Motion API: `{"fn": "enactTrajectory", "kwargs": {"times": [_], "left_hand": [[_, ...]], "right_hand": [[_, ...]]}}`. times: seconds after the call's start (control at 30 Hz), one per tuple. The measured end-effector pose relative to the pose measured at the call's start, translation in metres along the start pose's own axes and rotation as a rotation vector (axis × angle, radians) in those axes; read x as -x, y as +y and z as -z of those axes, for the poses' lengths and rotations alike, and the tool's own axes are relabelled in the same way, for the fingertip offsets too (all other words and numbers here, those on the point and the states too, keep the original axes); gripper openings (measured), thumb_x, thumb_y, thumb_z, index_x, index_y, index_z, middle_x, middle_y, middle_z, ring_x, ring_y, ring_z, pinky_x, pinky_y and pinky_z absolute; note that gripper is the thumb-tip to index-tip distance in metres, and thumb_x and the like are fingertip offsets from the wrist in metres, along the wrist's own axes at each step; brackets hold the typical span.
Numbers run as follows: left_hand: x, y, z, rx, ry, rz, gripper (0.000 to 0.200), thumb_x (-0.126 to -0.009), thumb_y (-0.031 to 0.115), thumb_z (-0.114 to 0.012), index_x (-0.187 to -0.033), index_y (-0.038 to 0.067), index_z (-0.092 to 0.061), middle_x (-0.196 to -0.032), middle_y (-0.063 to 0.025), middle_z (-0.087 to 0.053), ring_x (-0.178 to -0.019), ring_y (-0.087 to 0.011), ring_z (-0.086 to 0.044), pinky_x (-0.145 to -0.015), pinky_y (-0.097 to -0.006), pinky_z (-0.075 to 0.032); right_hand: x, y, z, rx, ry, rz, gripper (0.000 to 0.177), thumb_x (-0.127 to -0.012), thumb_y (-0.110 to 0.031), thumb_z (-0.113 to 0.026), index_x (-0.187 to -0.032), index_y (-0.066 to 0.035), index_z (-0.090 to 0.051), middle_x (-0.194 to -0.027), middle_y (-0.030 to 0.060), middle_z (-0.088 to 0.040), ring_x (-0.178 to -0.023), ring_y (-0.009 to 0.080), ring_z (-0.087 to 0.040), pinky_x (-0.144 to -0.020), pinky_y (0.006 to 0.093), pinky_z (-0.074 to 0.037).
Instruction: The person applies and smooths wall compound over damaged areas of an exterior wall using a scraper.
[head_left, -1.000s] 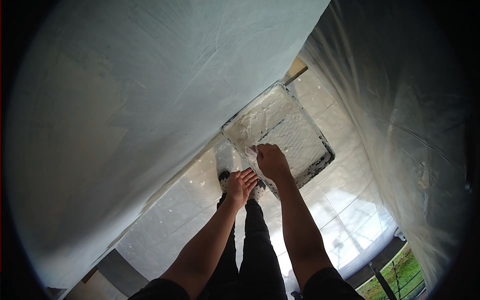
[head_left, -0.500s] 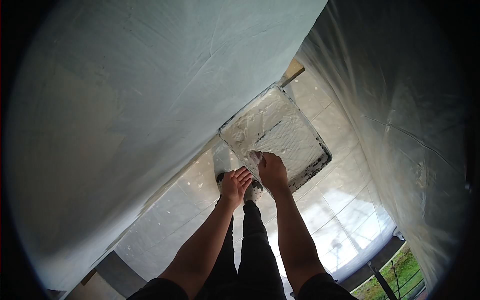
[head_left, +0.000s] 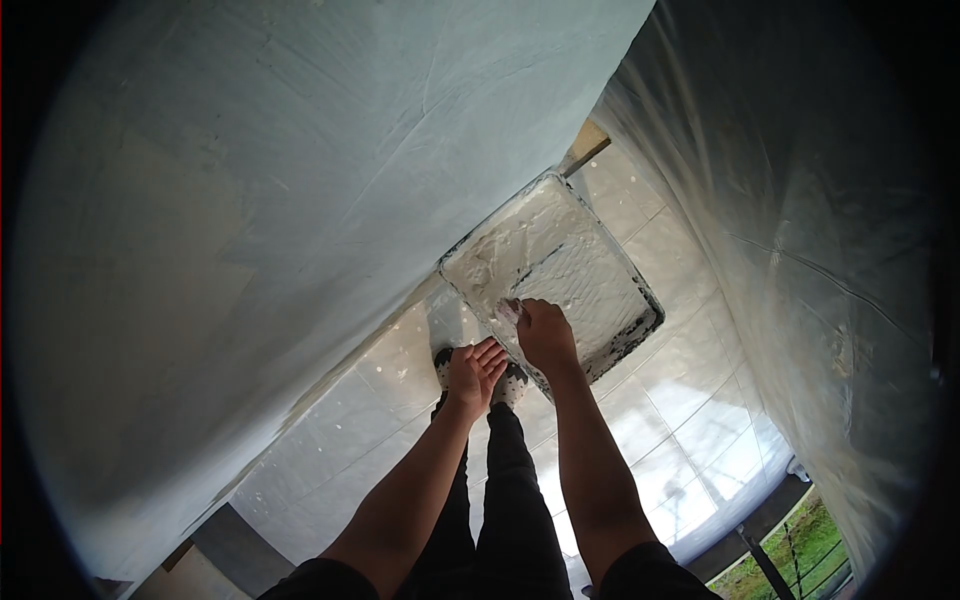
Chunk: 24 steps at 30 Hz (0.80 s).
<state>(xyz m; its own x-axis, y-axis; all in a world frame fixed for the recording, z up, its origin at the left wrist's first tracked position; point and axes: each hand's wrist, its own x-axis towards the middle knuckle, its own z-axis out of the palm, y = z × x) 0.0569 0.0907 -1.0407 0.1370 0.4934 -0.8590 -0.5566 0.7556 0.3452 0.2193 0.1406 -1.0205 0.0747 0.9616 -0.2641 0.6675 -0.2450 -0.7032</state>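
Note:
A large dark-rimmed paint tray [head_left: 640,330] lies on the floor, coated with thick off-white paint [head_left: 590,295]. My right hand [head_left: 547,335] hangs over its near side, closed on a small purplish thing smeared with white [head_left: 510,309]. The fingers hide most of that thing, so I cannot make out its kind. My left hand [head_left: 476,371] is just left of the tray's near edge, palm up, with its fingers stretched out. Nothing lies in that palm.
A pale, patchily coated wall [head_left: 300,200] rises close on the left. Clear plastic sheeting [head_left: 800,270] hangs on the right. My feet in patterned socks [head_left: 510,387] stand on the tiled floor [head_left: 640,420]. A wooden piece [head_left: 586,140] lies past the tray, and a railing [head_left: 765,560] shows bottom right.
My right hand has shifted very slightly upward with the small thing still in it. My left hand and the tray are almost unchanged.

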Motion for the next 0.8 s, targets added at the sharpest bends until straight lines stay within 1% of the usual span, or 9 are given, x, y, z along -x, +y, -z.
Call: {"fn": "enactTrajectory", "kwargs": {"times": [0.13,0.3,0.37,0.4,0.47,0.6,0.7,0.77,0.8], "left_hand": [[0.003,0.002,-0.003,0.031,0.03,0.012,0.068,-0.102,0.041,-0.034,-0.148,-0.008,-0.042,-0.15,-0.0218,-0.05,-0.139,-0.0342,-0.046,-0.122,-0.0471,-0.03],[0.004,0.004,-0.005,0.037,0.015,0.011,0.068,-0.102,0.04,-0.033,-0.148,-0.008,-0.043,-0.149,-0.0217,-0.05,-0.139,-0.0344,-0.046,-0.121,-0.0467,-0.031],[0.005,0.005,-0.005,0.04,0.015,0.014,0.067,-0.102,0.04,-0.033,-0.148,-0.008,-0.043,-0.149,-0.022,-0.05,-0.139,-0.0344,-0.046,-0.121,-0.0467,-0.031],[0.005,0.005,-0.005,0.035,0.01,0.014,0.068,-0.102,0.04,-0.033,-0.148,-0.008,-0.042,-0.15,-0.0224,-0.049,-0.14,-0.0346,-0.046,-0.122,-0.0467,-0.031],[0.005,0.005,-0.005,0.03,0.005,0.015,0.068,-0.102,0.04,-0.033,-0.149,-0.008,-0.042,-0.15,-0.0229,-0.048,-0.14,-0.0348,-0.046,-0.122,-0.0468,-0.03],[0.004,0.002,-0.005,0.034,0.02,0.008,0.069,-0.102,0.04,-0.033,-0.149,-0.009,-0.04,-0.151,-0.0237,-0.047,-0.141,-0.0351,-0.045,-0.123,-0.0471,-0.029],[0.004,0.001,-0.002,0.02,0.007,-0.001,0.069,-0.102,0.04,-0.033,-0.149,-0.009,-0.04,-0.151,-0.0237,-0.047,-0.141,-0.0351,-0.045,-0.123,-0.047,-0.03],[0.003,0.001,-0.001,0.006,-0.008,-0.009,0.069,-0.102,0.04,-0.033,-0.149,-0.009,-0.04,-0.151,-0.0237,-0.048,-0.141,-0.035,-0.045,-0.123,-0.047,-0.03],[0.003,0.002,-0.001,0.014,0.0,-0.002,0.069,-0.102,0.04,-0.034,-0.149,-0.009,-0.041,-0.15,-0.0234,-0.048,-0.14,-0.035,-0.046,-0.123,-0.0469,-0.03]], "right_hand": [[0.005,-0.005,-0.004,-0.031,-0.018,-0.028,0.019,-0.094,-0.013,-0.056,-0.104,0.0,-0.066,-0.1,0.0233,-0.067,-0.098,0.0447,-0.062,-0.088,0.0522,-0.05],[0.009,-0.004,-0.003,-0.048,-0.06,-0.035,0.019,-0.094,-0.013,-0.057,-0.104,-0.001,-0.067,-0.102,0.0223,-0.067,-0.1,0.0437,-0.062,-0.089,0.0513,-0.05],[0.01,-0.004,-0.002,-0.033,-0.057,0.05,0.017,-0.095,-0.015,-0.056,-0.098,-0.001,-0.065,-0.101,0.0206,-0.067,-0.102,0.0416,-0.062,-0.09,0.0514,-0.051],[0.01,-0.005,0.001,-0.033,-0.057,0.05,0.017,-0.095,-0.015,-0.056,-0.098,-0.001,-0.065,-0.101,0.0206,-0.067,-0.102,0.0416,-0.062,-0.09,0.0514,-0.051],[0.009,-0.007,0.004,-0.056,-0.062,0.075,0.021,-0.094,-0.014,-0.059,-0.107,0.0,-0.067,-0.101,0.0226,-0.067,-0.099,0.0432,-0.063,-0.089,0.0511,-0.05],[0.004,-0.006,0.004,-0.028,-0.09,0.027,0.022,-0.094,-0.014,-0.059,-0.108,0.0,-0.068,-0.103,0.0223,-0.068,-0.1,0.043,-0.063,-0.09,0.0511,-0.05],[0.004,-0.011,0.004,-0.054,-0.047,-0.01,0.022,-0.094,-0.014,-0.059,-0.109,0.0,-0.068,-0.105,0.0228,-0.068,-0.102,0.0435,-0.063,-0.09,0.0514,-0.05],[0.006,-0.017,0.006,-0.123,0.047,-0.026,0.023,-0.095,-0.015,-0.058,-0.109,0.001,-0.068,-0.105,0.0245,-0.068,-0.102,0.0445,-0.063,-0.089,0.0513,-0.051],[0.006,-0.016,0.003,-0.124,0.047,-0.025,0.023,-0.095,-0.015,-0.058,-0.109,0.001,-0.068,-0.105,0.0245,-0.068,-0.102,0.0445,-0.063,-0.089,0.0513,-0.051]]}}
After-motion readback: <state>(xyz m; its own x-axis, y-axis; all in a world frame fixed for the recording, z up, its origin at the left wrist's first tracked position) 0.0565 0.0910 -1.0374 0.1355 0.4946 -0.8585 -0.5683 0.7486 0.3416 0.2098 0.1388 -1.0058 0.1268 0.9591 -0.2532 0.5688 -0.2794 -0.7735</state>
